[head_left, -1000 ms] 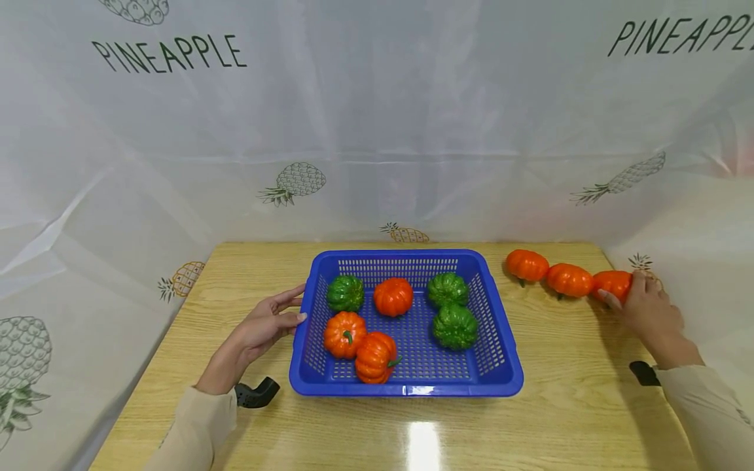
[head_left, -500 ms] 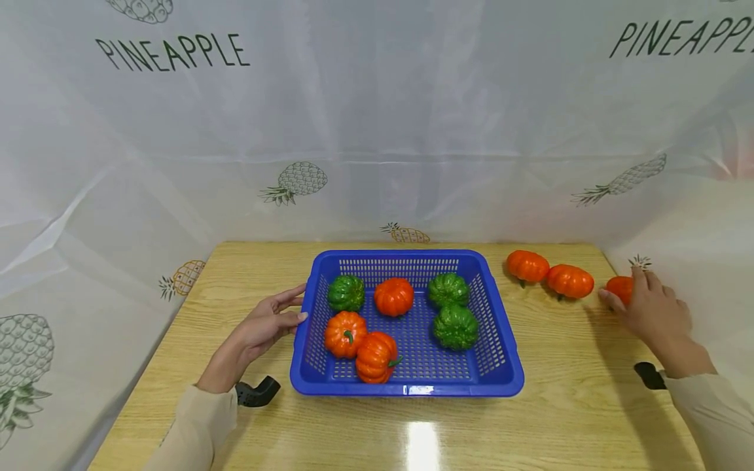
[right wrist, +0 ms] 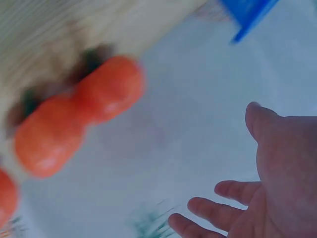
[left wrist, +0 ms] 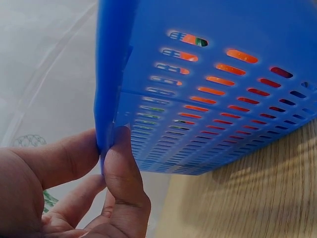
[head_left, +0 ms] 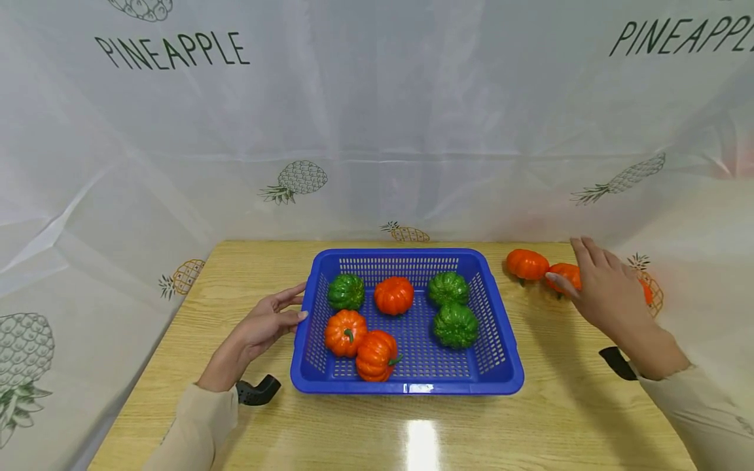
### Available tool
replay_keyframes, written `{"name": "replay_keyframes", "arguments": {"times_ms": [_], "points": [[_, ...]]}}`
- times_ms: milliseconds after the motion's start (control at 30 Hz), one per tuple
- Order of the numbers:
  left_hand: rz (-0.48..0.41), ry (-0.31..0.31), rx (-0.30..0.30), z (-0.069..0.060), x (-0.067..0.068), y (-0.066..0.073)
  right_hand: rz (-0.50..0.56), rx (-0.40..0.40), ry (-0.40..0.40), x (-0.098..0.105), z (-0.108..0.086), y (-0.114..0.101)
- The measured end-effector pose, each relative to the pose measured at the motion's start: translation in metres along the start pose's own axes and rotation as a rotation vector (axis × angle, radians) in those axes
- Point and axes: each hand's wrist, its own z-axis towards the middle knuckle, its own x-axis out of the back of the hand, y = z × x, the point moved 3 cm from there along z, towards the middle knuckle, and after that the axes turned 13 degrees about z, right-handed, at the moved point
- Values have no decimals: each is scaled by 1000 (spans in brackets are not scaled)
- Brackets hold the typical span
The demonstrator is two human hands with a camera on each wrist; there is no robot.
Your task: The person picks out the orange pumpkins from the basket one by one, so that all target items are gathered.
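Observation:
My left hand pinches the left rim of a blue plastic basket; the left wrist view has thumb and fingers on both sides of that rim. Inside the basket lie orange pumpkins and green pumpkins, all small and ribbed. On the right, my right hand hovers over the table with fingers spread and nothing held. It partly covers a middle orange pumpkin and hides most of another orange pumpkin. A further orange pumpkin shows whole beside them.
The wooden table carries everything. White sheeting printed with pineapples closes off the back and both sides. A black wrist device sits by the left wrist, with a similar black piece by the right.
The right hand first slid the rightmost orange pumpkin slightly right, away from its neighbour. It has since let go, risen and moved left. The left hand and basket have stayed put.

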Motion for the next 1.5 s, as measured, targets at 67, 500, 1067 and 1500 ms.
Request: {"name": "replay_keyframes", "arguments": {"times_ms": [67, 500, 1067, 1500], "points": [[2, 3, 1, 0, 0, 0, 0, 43, -6, -2, 4, -20], [-3, 4, 0, 0, -1, 1, -35, 347, -66, -22, 12, -127], [-7, 5, -6, 1, 0, 0, -135, 475, -276, -78, 24, -210], [-7, 8, 4, 0, -1, 1, -140, 461, -383, -110, 37, -232]]}}
